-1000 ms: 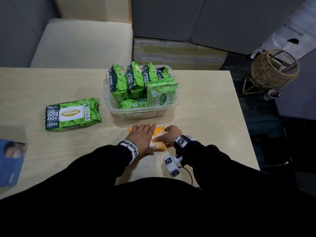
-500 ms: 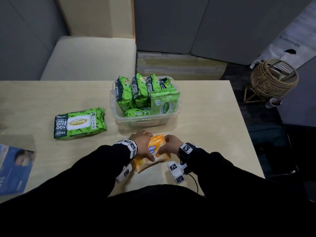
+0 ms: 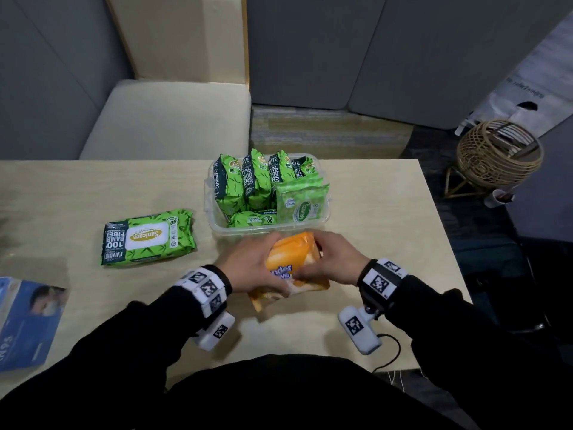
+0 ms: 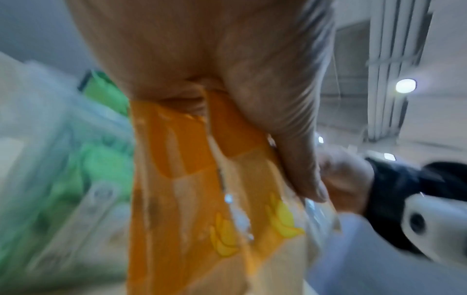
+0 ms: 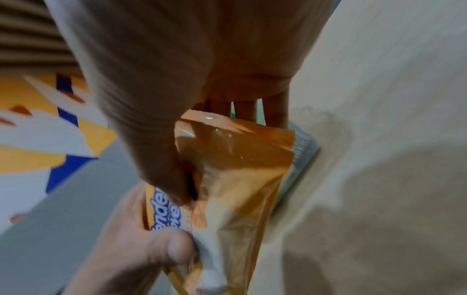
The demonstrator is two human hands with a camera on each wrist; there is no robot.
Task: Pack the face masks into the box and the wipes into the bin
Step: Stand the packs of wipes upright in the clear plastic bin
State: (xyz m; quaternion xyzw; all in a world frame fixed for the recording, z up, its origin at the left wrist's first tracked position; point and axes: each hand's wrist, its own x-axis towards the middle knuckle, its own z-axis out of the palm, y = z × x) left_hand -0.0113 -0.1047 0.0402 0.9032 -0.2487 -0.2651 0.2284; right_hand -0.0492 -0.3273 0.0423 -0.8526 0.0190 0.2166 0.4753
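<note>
Gripped from both sides: orange wipes pack (image 3: 290,268), raised and tilted just off the table (image 3: 387,243), at 6 o'clock from the clear bin (image 3: 322,216). Left hand (image 3: 248,268) curled over its left end, thumb pressed on the front; right hand (image 3: 336,259) pinching the right end, fingers wrapped behind. Printed name half covered by both hands. Packed upright inside the bin, green wipes packs (image 3: 248,181), back row partly hidden. Lay flat at 9 o'clock from the bin, well apart, a large green wipes pack (image 3: 148,237). Cut off by the left edge at 8 o'clock, a blue face mask box (image 3: 28,324). Blurred heavily in both wrist views; only orange wrapper and fingers (image 5: 242,111) made out.
</note>
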